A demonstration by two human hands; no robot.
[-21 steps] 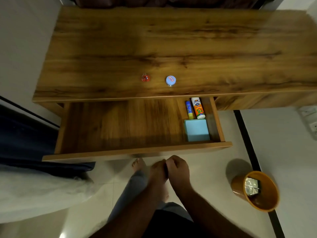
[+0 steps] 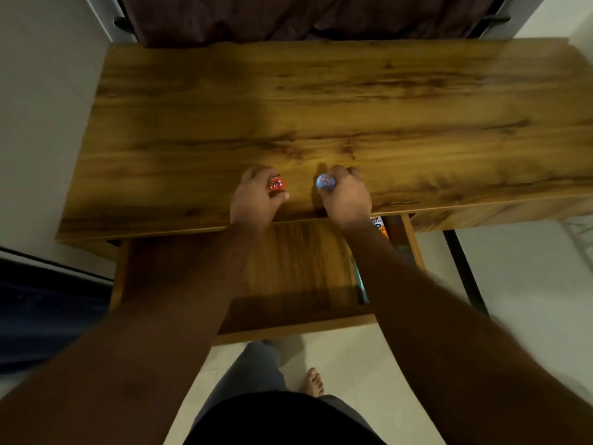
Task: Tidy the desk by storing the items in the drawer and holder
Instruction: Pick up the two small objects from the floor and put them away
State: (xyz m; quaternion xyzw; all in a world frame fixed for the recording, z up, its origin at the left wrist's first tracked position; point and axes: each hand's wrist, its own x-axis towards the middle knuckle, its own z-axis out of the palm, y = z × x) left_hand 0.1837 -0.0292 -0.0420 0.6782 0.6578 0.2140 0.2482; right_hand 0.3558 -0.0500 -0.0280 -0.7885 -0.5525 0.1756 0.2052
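Note:
On the wooden desk top (image 2: 321,101), near its front edge, my left hand (image 2: 253,200) curls its fingers round a small red object (image 2: 276,183). A little to the right, my right hand (image 2: 346,195) grips a small round blue tin (image 2: 325,182) with a red label on its lid. Both arms reach over the open drawer (image 2: 298,268) below the desk edge. At the drawer's right end an orange and white glue bottle (image 2: 378,227) shows past my right forearm, which hides the rest of that end.
A dark curtain (image 2: 288,17) hangs behind the desk. White walls flank the desk at left and right. Dark blue fabric (image 2: 48,316) lies at the left by the drawer. My leg and bare foot (image 2: 314,380) stand on the pale tiled floor under the drawer front.
Both hands rose from below the drawer front up to the desk top. The left now holds the red object, the right the blue tin. The camera has moved in closer.

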